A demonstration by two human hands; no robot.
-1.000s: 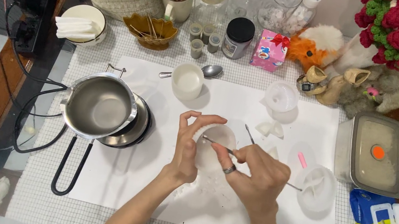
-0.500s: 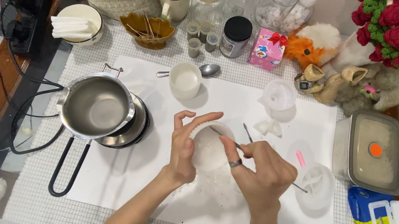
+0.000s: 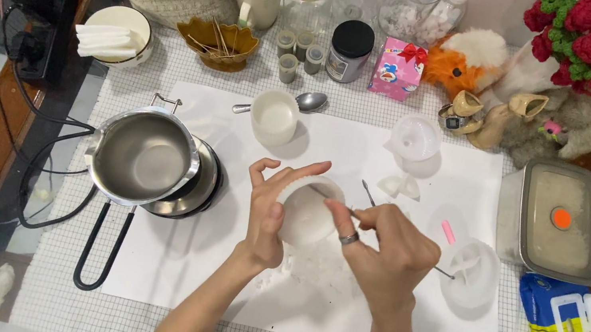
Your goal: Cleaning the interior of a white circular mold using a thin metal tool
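Little is shifted since earlier: the small round white container [image 3: 307, 207] is still cupped and tilted by the left hand [image 3: 267, 214] over the white paper sheet [image 3: 212, 273], so the thin metal tool [image 3: 337, 204], pinched by the right hand [image 3: 386, 247], reaches inside.

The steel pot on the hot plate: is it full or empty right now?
Empty, as far as the view shows: the steel pot shows bare shiny metal across its bottom, with no liquid or solids visible inside.

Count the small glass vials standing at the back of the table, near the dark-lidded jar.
4: one vial, a second and a third stand left of the dark-lidded jar, the fourth just in front. Others may be hidden behind the clutter.
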